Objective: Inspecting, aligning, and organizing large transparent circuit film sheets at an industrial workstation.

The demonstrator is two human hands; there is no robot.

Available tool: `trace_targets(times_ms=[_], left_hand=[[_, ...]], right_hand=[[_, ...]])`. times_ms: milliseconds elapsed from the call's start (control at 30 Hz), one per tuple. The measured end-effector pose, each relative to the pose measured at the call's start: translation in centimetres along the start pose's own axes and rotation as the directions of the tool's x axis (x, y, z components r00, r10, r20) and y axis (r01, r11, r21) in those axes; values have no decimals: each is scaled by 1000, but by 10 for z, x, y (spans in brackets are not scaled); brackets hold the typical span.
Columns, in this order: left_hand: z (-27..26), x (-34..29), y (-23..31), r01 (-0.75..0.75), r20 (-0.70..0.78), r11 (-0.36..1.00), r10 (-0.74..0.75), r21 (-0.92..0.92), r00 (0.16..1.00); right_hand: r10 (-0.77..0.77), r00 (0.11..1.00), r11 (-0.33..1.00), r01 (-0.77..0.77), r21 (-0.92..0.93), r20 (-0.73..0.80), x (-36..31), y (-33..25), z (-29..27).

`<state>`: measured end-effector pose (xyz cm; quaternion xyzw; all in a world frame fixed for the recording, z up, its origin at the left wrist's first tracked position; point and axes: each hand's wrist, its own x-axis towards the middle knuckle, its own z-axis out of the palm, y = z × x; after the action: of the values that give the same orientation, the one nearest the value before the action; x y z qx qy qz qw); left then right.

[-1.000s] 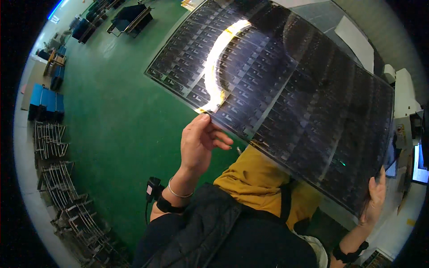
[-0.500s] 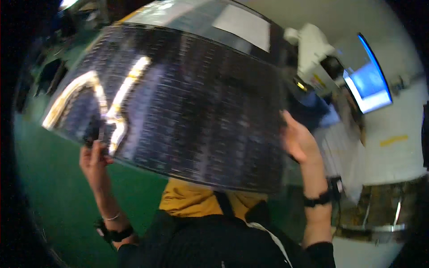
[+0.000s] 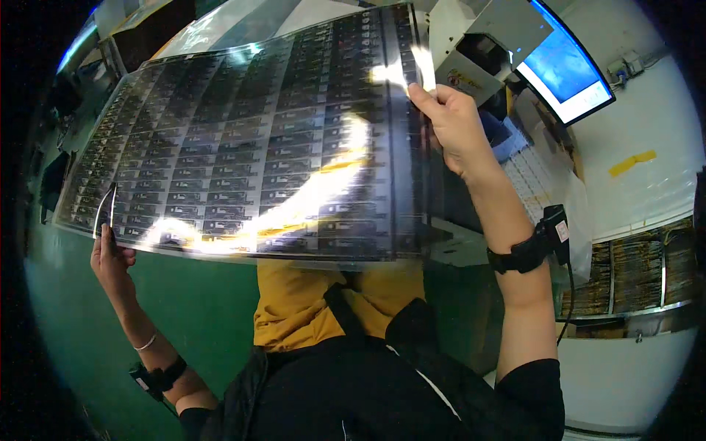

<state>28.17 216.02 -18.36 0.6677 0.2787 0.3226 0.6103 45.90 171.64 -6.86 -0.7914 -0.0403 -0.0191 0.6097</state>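
Across the front of me is a large, thin, glossy dark film sheet (image 3: 243,147), printed with rows of small repeated patterns and crossed by bright reflections. Its lower left edge is pinched by my left hand (image 3: 110,253), where the sheet buckles slightly beside the thumb. My right hand (image 3: 456,125) grips the right edge near its upper part, the thumb lying on the front face and the other fingers partly behind. Both hands hold the sheet up off any surface, over my yellow trousers (image 3: 294,301).
Behind the sheet's top edge lie clear plastic and a pale sheet (image 3: 316,16). To the right stand a white machine (image 3: 471,55) and a lit monitor (image 3: 562,62). A rack of upright brown sheets (image 3: 640,268) is at the lower right. Green floor (image 3: 220,309) spreads below.
My right hand has risen along the right side, and my left hand has shifted left and slightly down. The sheet has tilted, its right side higher, and its reflections have moved.
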Motion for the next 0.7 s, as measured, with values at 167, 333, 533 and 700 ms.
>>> trace_targets(times_ms=[167, 333, 533, 700], left_hand=[[0, 17, -15, 71, -15, 996, -72, -61, 997], [-19, 34, -32, 88, 25, 991, -86, -101, 996], [2, 24, -6, 46, 12, 987, -45, -151, 999], [-19, 41, -18, -55, -139, 962, 18, -267, 990]], right_hand=[[-118, 993, 992, 118, -42, 0, 1, 2, -3], [-45, 999, 999, 45, -1, 7, 5, 3, -15], [-48, 998, 998, 47, -29, -33, 17, 4, -20], [-116, 992, 993, 116, 2, -52, 19, -16, -22]])
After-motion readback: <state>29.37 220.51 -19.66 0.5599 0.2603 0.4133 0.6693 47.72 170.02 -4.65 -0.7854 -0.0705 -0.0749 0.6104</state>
